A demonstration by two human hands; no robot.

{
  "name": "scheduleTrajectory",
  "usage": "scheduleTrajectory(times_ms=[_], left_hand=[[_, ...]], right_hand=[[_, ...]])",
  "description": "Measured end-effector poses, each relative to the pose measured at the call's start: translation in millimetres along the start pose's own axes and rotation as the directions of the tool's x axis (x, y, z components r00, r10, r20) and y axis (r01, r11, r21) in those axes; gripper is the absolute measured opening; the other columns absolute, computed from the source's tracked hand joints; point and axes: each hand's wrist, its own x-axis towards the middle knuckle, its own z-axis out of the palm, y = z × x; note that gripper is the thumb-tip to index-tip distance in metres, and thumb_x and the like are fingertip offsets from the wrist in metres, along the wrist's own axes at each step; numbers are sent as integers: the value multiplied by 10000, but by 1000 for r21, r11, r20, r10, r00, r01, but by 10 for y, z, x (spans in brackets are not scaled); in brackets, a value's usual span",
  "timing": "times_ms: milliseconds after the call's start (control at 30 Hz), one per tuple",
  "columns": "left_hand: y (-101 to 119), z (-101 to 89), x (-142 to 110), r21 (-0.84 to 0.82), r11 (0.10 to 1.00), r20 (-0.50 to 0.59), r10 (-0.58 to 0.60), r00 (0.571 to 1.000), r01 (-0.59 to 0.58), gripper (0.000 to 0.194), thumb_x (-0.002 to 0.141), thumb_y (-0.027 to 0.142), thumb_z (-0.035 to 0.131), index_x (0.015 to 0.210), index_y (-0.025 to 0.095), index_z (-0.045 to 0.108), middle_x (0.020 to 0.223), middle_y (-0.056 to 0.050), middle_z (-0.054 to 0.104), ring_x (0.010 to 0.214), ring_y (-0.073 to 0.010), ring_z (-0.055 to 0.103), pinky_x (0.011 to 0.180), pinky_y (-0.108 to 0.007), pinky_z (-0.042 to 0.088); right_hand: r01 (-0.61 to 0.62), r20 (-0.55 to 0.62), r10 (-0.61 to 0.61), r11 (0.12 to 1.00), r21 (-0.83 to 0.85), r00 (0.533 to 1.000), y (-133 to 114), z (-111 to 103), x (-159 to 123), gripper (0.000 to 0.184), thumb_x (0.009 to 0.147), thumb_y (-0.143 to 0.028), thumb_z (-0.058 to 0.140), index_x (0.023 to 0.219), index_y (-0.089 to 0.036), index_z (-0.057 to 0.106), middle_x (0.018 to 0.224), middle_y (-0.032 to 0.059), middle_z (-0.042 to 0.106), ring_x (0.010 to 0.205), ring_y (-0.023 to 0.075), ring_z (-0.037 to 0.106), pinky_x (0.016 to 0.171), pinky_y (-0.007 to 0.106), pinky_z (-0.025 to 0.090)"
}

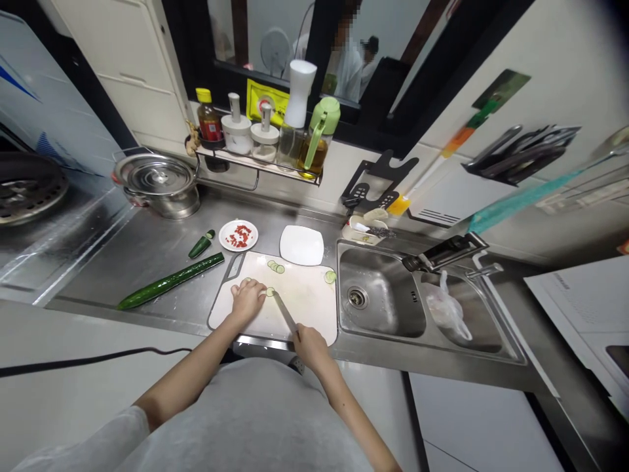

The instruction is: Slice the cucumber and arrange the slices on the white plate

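Note:
On the white cutting board, my left hand is closed with bent fingers over a piece of cucumber, mostly hidden beneath them. A pale cucumber slice shows just right of these fingers. The handle of a kitchen knife is gripped in my right hand, its blade slanting up-left so the tip touches or nearly touches that slice. Farther back on the board lies a short row of cucumber slices, and more slices sit at its right edge.
A long cucumber and a cut cucumber piece lie left of the board. Behind it stand a plate of chopped red bits and a white plate. The sink is right; a steel pot stands back left.

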Motion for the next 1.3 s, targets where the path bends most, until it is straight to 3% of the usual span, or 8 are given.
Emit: scheduleTrajectory(times_ms=[733,1300], left_hand=[[14,41,102,-35,999,-13,-10,1000,9,240,874,293,515,1038,291,690,1095,-71,667,1092,-293,460,872,-450,262],[17,-13,133,-57,998,40,-21,999,23,247,869,301,518,1043,297,693,1099,-78,669,1111,-306,447,884,-455,256]], right_hand=[[-18,65,20,999,-31,998,-185,-60,144,305,889,-142,422,1109,-136,632,1046,173,696,987,263,661,726,299,436],[-33,59,36,998,-49,998,-212,-32,162,313,873,-120,433,1116,-118,630,1043,193,694,999,275,662,728,307,450]])
